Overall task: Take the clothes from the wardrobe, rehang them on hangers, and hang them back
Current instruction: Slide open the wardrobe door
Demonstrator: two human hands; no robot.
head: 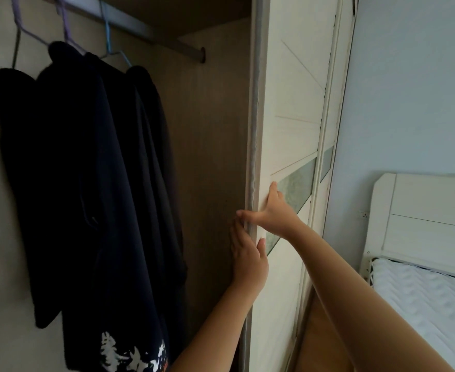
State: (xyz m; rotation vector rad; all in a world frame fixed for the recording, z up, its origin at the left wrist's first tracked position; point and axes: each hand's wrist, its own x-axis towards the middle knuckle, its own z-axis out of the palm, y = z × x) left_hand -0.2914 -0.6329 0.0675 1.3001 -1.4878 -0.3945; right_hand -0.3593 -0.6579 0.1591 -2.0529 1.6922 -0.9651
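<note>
Both hands clamp the sliding wardrobe door's (290,130) edge: the left hand (247,260) just below the right hand (270,212). Dark clothes (92,167) hang on hangers (111,47) to their left, well apart.

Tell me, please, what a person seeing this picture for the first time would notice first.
Both hands grip the edge of the white sliding door at centre: the left hand lower, the right hand above it. On the left, dark clothes hang from the rail; a bed stands at right.

Dark clothes (86,170) hanging on hangers (68,30)
</note>
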